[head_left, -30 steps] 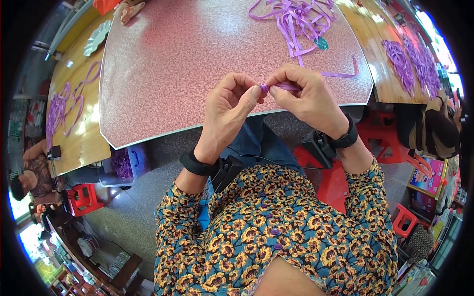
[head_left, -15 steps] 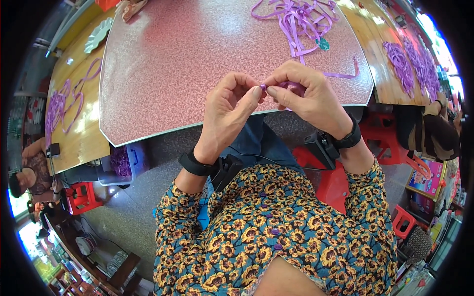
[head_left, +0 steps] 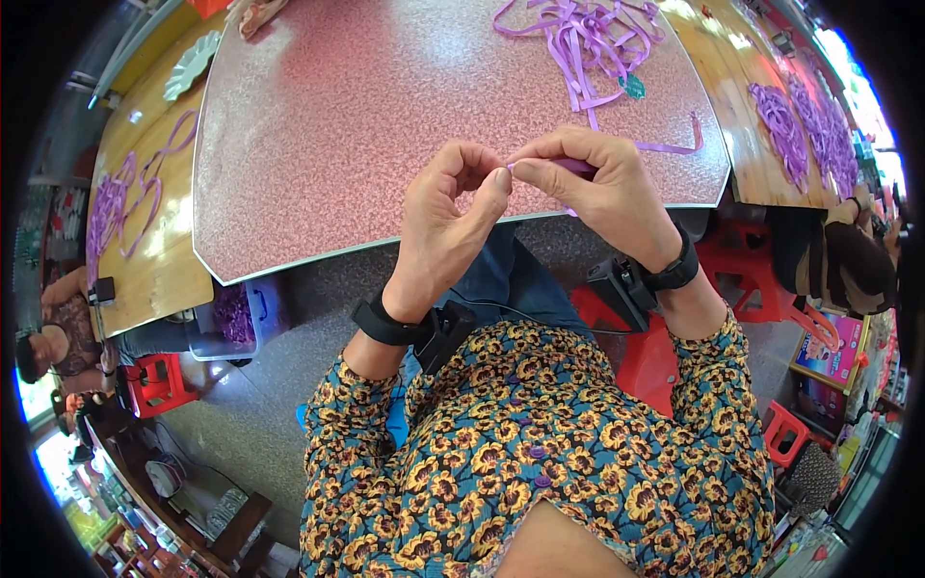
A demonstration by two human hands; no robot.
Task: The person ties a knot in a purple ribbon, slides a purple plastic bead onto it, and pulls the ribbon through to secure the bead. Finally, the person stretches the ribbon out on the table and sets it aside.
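My left hand [head_left: 451,220] and my right hand [head_left: 594,189] meet fingertip to fingertip over the near edge of a pink speckled table [head_left: 366,125]. Between them they pinch a short purple ribbon piece [head_left: 576,168], mostly hidden by my right fingers. A loose purple strip [head_left: 674,146] lies on the table just beyond my right hand. Further back sits a tangled pile of purple ribbons [head_left: 593,39] with a small green tag [head_left: 634,87] beside it. Both wrists wear black bands.
Wooden tables stand left [head_left: 145,222] and right [head_left: 771,116], each strewn with purple ribbons. A white scalloped dish [head_left: 190,65] lies at the far left. Red stools [head_left: 752,279] crowd the floor at right. Another person [head_left: 58,332] sits at the left edge.
My fingertips have shifted slightly around the purple piece; less of it shows between the hands now. Both hands stay at the same spot.
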